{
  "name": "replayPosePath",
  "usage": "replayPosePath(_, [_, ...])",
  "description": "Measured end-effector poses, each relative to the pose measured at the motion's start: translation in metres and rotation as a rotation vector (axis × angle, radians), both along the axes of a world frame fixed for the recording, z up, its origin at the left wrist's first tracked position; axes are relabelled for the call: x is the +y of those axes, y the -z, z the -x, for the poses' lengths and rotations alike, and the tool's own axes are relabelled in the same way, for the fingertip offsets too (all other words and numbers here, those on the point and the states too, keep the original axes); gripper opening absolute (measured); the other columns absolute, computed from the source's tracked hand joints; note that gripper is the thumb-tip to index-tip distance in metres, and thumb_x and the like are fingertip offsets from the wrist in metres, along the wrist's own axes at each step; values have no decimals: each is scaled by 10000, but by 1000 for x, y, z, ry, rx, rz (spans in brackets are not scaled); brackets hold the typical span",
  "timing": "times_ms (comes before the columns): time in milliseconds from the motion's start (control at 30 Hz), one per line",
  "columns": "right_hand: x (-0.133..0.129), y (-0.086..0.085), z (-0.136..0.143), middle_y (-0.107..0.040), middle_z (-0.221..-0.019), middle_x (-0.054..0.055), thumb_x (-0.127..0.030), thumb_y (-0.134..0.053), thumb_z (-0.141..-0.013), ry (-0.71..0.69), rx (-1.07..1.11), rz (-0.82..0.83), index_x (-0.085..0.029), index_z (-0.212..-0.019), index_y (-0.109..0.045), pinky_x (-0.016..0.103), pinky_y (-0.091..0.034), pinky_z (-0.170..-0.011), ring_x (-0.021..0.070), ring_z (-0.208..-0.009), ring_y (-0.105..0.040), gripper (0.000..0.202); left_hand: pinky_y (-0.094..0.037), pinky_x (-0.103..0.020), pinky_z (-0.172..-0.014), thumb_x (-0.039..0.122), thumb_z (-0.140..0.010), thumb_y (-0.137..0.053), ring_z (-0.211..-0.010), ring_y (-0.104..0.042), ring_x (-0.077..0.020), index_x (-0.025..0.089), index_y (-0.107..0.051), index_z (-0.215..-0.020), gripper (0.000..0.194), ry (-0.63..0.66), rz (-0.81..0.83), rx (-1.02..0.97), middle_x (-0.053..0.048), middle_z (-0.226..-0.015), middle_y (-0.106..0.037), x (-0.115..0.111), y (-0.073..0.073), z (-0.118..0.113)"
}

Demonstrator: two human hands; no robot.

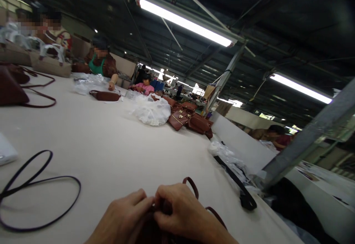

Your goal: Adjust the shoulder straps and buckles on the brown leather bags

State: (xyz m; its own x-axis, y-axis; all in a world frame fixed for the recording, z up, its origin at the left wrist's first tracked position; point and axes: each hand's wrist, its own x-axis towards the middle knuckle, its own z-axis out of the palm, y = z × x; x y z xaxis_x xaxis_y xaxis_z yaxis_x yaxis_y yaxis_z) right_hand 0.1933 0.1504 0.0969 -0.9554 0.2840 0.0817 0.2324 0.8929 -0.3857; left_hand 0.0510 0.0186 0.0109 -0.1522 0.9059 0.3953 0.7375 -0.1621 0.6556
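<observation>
At the table's near edge, my left hand (123,216) and my right hand (184,210) meet fingertip to fingertip. Both are closed in a pinch on the upper part of a dark reddish-brown leather bag (149,231), which is mostly hidden below them. A small light spot shows between the fingertips; what it is I cannot make out. Behind my right hand, a brown strap (193,187) loops up from the bag. On the left of the table lies a thin dark cord-like strap (77,196) in open loops.
Brown bags (180,118) are heaped at the far edge beside white plastic wrapping (152,110). A black strap (235,181) and clear plastic lie at right, near a slanting metal post (310,125). A dark red bag (12,86) stands left. Co-workers sit across the table.
</observation>
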Motion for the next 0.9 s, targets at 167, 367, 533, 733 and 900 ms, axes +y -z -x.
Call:
replayPosePath(167, [1, -3, 1, -694, -673, -26, -179, -643, -694, 8, -5, 35, -211, -789, -693, 205, -331, -551, 111, -578, -566, 112, -471, -258, -678, 147, -848, -446, -746, -595, -183, 218, -656, -838, 222, 11, 11, -57, -33, -838, -656, 9, -8, 1])
replayPosePath(367, [7, -3, -16, -643, -661, -50, -169, -644, -682, 90, -3, 67, -218, -748, -651, 214, -325, -587, 108, -607, -525, 83, -549, -274, -655, 383, -895, -476, -815, -681, -221, 188, -627, -828, 255, -83, 259, -839, -28, -782, -685, -8, -13, 26])
replayPosePath(533, [10, -14, -11, -601, -606, -62, -165, -639, -671, 61, -7, 86, -219, -753, -658, 204, -308, -538, 98, -536, -472, 100, -505, -386, -971, 233, -856, -537, -1126, -648, -282, 250, -674, -1153, 328, -129, 59, -126, -87, -1242, -705, -8, -25, 29])
replayPosePath(733, [7, -31, 1, -601, -577, -59, -189, -659, -666, 7, 12, 11, -227, -781, -698, 201, -317, -528, 100, -508, -502, 127, -511, -262, -663, 115, -823, -519, -652, -657, -199, 211, -716, -819, 219, 33, 103, 300, -35, -744, -752, 17, -50, 6])
replayPosePath(900, [14, -29, -16, -634, -613, -58, -183, -662, -660, 63, -42, 36, -236, -787, -716, 195, -330, -542, 98, -535, -497, 147, -502, -177, -598, 232, -846, -537, -618, -688, -166, 306, -767, -841, 242, -105, 23, 12, 28, -696, -769, 0, -23, 39])
